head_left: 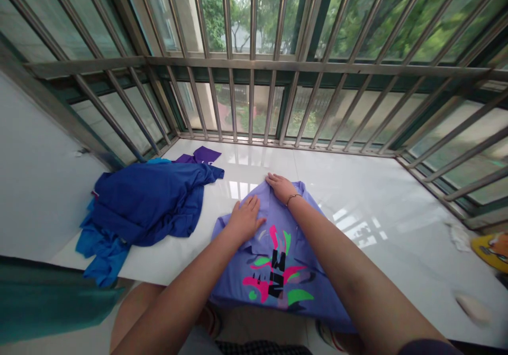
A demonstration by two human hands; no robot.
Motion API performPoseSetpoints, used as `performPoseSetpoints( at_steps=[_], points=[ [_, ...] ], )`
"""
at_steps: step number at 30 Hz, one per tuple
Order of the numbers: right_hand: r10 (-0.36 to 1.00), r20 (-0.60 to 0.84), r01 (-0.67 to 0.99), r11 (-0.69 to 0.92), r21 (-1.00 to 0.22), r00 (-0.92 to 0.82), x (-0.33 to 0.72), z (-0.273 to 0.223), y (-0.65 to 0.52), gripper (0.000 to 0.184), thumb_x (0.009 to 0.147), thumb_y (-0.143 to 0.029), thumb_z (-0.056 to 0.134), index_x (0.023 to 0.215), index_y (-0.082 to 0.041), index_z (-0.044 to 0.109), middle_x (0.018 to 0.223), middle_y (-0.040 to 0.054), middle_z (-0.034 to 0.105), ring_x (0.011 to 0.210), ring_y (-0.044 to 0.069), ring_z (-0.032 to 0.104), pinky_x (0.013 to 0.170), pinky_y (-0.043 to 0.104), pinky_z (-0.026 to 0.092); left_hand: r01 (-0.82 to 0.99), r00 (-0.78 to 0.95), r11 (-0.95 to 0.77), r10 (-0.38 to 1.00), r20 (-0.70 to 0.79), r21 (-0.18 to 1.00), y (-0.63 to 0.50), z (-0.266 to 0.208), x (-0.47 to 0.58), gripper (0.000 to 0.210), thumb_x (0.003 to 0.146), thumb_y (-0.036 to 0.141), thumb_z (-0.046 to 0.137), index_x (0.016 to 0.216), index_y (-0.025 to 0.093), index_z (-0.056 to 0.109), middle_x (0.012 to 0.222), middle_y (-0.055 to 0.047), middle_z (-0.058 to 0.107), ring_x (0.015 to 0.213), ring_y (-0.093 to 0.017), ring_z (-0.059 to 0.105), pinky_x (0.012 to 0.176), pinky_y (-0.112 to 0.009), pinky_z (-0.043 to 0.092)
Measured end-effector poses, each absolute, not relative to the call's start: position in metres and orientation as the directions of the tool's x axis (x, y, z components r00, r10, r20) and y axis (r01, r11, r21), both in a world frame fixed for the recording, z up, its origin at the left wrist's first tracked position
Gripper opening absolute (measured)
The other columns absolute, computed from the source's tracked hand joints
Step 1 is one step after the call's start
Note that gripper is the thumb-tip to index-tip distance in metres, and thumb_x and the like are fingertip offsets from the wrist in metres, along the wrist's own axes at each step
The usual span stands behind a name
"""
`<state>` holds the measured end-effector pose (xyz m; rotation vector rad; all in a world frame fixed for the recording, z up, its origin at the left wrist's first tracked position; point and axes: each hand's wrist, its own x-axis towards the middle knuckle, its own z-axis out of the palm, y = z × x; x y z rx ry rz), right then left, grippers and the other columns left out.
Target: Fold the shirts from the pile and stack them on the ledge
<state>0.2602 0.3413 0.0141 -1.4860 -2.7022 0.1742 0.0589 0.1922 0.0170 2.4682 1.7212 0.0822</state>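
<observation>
Pressing flat, open-palmed, left hand (245,218) and right hand (281,187) smooth 1 lilac shirt (278,260) (printed).

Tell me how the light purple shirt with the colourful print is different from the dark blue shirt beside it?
The light purple printed shirt lies spread flat under the left hand and right hand; the dark blue shirt lies crumpled in a heap, untouched. The purple one carries a pink, green and black print; the blue one shows plain cloth. Both rest on the glossy white ledge.
</observation>
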Motion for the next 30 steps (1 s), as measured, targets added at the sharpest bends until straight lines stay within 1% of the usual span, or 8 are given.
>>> performPoseSetpoints(
  at_steps=[2, 6, 10, 13, 18, 23, 26, 30],
  points=[
    [0.853, -0.008, 0.847, 0.517, -0.127, -0.522, 0.261, 0.013, 0.341, 0.064, 0.105, -0.012, 0.034, 0.166, -0.023, 0.050, 0.174, 0.0067, 0.040, 0.160, 0.025, 0.040, 0.131, 0.043, 0.033, 0.939, 0.320, -0.314, 0.947, -0.023, 0.140, 0.193, 0.011, 0.052, 0.067, 0.112, 0.053, 0.039, 0.171, 0.020, 0.038, 0.180, -0.011, 0.030, 0.166, -0.030, 0.030, 0.134, -0.061, 0.028],
    [0.872, -0.002, 0.862, 0.484, -0.152, -0.490, 0.262, 0.010, 0.341, 0.065, 0.106, -0.013, 0.034, 0.168, -0.026, 0.045, 0.175, 0.0065, 0.039, 0.160, 0.024, 0.040, 0.130, 0.045, 0.033, 0.952, 0.257, -0.257, 0.966, 0.023, 0.164, 0.195, 0.005, 0.038, 0.068, 0.112, 0.053, 0.034, 0.173, 0.023, 0.035, 0.180, -0.008, 0.031, 0.167, -0.028, 0.028, 0.135, -0.058, 0.026],
    [0.901, 0.023, 0.884, 0.430, -0.181, -0.434, 0.262, 0.008, 0.340, 0.067, 0.107, -0.011, 0.031, 0.173, -0.022, 0.034, 0.173, 0.0131, 0.042, 0.159, 0.024, 0.042, 0.128, 0.048, 0.034, 0.948, 0.239, -0.237, 0.971, 0.015, 0.211, 0.199, 0.006, 0.035, 0.065, 0.112, 0.052, 0.035, 0.171, 0.025, 0.039, 0.179, -0.007, 0.033, 0.166, -0.032, 0.029, 0.133, -0.065, 0.026],
    [0.921, 0.045, 0.899, 0.388, -0.202, -0.387, 0.263, 0.007, 0.340, 0.069, 0.106, -0.010, 0.029, 0.174, -0.019, 0.029, 0.169, 0.0175, 0.047, 0.156, 0.026, 0.045, 0.127, 0.050, 0.035, 0.945, 0.225, -0.228, 0.974, 0.037, 0.234, 0.205, 0.007, 0.036, 0.060, 0.112, 0.051, 0.038, 0.167, 0.028, 0.046, 0.176, -0.008, 0.041, 0.163, -0.036, 0.036, 0.131, -0.070, 0.027],
    [0.928, 0.057, 0.898, 0.371, -0.237, -0.368, 0.263, 0.005, 0.341, 0.065, 0.106, -0.009, 0.033, 0.170, -0.019, 0.037, 0.166, 0.0162, 0.052, 0.155, 0.024, 0.046, 0.127, 0.046, 0.034, 0.933, 0.261, -0.281, 0.959, 0.115, 0.227, 0.222, 0.007, 0.046, 0.057, 0.111, 0.049, 0.041, 0.162, 0.026, 0.053, 0.166, -0.013, 0.054, 0.152, -0.035, 0.049, 0.132, -0.067, 0.025],
    [0.927, 0.100, 0.889, 0.375, -0.262, -0.362, 0.264, 0.006, 0.339, 0.057, 0.106, -0.008, 0.034, 0.161, -0.015, 0.047, 0.160, 0.0179, 0.057, 0.147, 0.022, 0.052, 0.125, 0.041, 0.035, 0.918, 0.337, -0.343, 0.939, 0.063, 0.200, 0.254, 0.007, 0.068, 0.063, 0.112, 0.050, 0.037, 0.168, 0.022, 0.044, 0.175, -0.013, 0.042, 0.161, -0.035, 0.037, 0.134, -0.066, 0.021],
    [0.925, 0.139, 0.885, 0.378, -0.273, -0.353, 0.265, 0.004, 0.339, 0.054, 0.105, -0.006, 0.036, 0.154, -0.018, 0.054, 0.150, 0.0159, 0.062, 0.139, 0.022, 0.056, 0.121, 0.040, 0.038, 0.932, 0.304, -0.306, 0.952, 0.040, 0.194, 0.269, 0.007, 0.075, 0.066, 0.112, 0.051, 0.035, 0.170, 0.021, 0.040, 0.177, -0.013, 0.038, 0.162, -0.035, 0.037, 0.133, -0.066, 0.023],
    [0.911, 0.166, 0.864, 0.411, -0.291, -0.377, 0.268, 0.002, 0.340, 0.052, 0.102, -0.005, 0.041, 0.147, -0.020, 0.061, 0.147, 0.0139, 0.061, 0.135, 0.022, 0.056, 0.120, 0.037, 0.039, 0.944, 0.262, -0.263, 0.965, 0.032, 0.200, 0.276, 0.005, 0.075, 0.068, 0.112, 0.054, 0.033, 0.171, 0.021, 0.038, 0.178, -0.013, 0.034, 0.164, -0.033, 0.033, 0.134, -0.066, 0.021]
  ],
)
